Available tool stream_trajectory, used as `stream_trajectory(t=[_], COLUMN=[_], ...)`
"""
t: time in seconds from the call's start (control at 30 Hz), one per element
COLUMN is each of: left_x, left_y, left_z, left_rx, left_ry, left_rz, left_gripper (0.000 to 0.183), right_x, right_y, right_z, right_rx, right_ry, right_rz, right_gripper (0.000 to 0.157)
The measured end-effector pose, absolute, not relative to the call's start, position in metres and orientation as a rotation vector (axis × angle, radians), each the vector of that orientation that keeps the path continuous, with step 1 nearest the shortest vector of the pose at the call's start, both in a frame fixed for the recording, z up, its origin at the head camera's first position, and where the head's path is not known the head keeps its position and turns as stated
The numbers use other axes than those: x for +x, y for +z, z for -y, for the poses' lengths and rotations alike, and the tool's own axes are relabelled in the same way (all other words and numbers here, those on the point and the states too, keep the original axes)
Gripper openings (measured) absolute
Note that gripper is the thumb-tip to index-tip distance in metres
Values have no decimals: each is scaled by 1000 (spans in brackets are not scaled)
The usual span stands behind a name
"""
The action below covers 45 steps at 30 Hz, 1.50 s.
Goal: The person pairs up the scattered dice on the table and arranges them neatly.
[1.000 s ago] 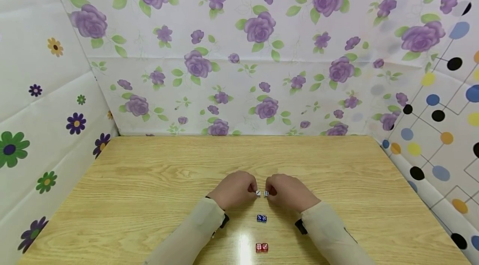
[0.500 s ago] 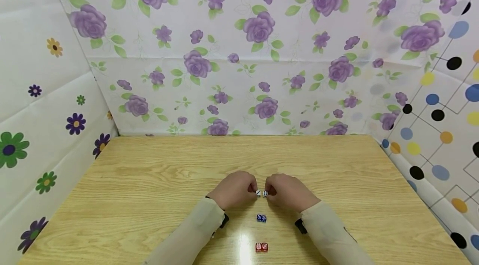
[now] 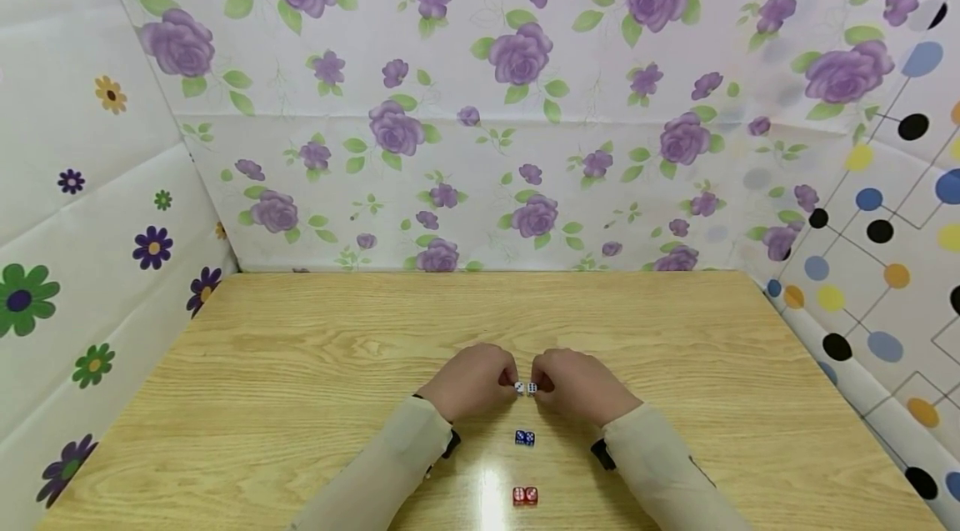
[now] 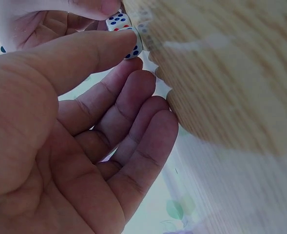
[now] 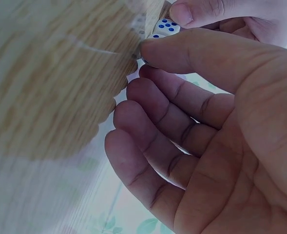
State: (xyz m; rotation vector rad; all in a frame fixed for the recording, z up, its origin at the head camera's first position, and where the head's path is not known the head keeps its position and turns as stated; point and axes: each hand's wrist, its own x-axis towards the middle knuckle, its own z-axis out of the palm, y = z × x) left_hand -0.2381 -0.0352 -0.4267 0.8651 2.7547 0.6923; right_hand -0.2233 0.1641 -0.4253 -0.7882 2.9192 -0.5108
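In the head view my left hand (image 3: 468, 381) pinches a white die (image 3: 519, 388) between thumb and fingers. Opposite it, my right hand (image 3: 581, 385) pinches a second white die (image 3: 532, 388). The two white dice stand side by side on the wooden table, with a very narrow gap or none between them. In the left wrist view, the thumb covers part of the left white die (image 4: 135, 50), and the other white die (image 4: 119, 21) shows behind it. The right wrist view shows the left white die (image 5: 166, 27) just past my right thumb, which hides most of its own die.
Nearer to me, two blue dice (image 3: 525, 438) sit together in line with the white ones. Closer still lies a pair of red dice (image 3: 525, 496). Flower-printed cloth (image 3: 465, 181) rises behind the wooden table (image 3: 337, 323), and patterned sheets flank both sides.
The right white die has shifted slightly left and the left one slightly right, so the gap between them has narrowed. Blue and red dice have stayed in place.
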Motion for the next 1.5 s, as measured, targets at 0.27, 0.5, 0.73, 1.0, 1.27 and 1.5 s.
stream_trajectory(t=[0.27,0.5,0.73,1.0,1.27,1.5], left_x=[-237,-237,-236,-234,-236,-239], left_y=[-426,-426,-425,-427,-429,-424], left_z=[34,32,34,36,36,35], left_rx=[878,887,884,882,899,879], left_ry=[666,642,617,594,598,643], left_rz=[-2766,-2773,-2784,-2799,-2795,-2769], left_gripper=[10,15,9,8,4,2], right_x=[-222,-223,-224,-223,-227,-228], right_y=[-424,-425,-428,-428,-428,-423], right_z=[-165,-165,-163,-160,-160,-163], right_rx=[-813,-830,-848,-868,-842,-775], right_ry=[-511,-515,-498,-489,-520,-545], right_rz=[-2917,-2916,-2925,-2924,-2888,-2881], right_gripper=[12,11,10,10,9,9])
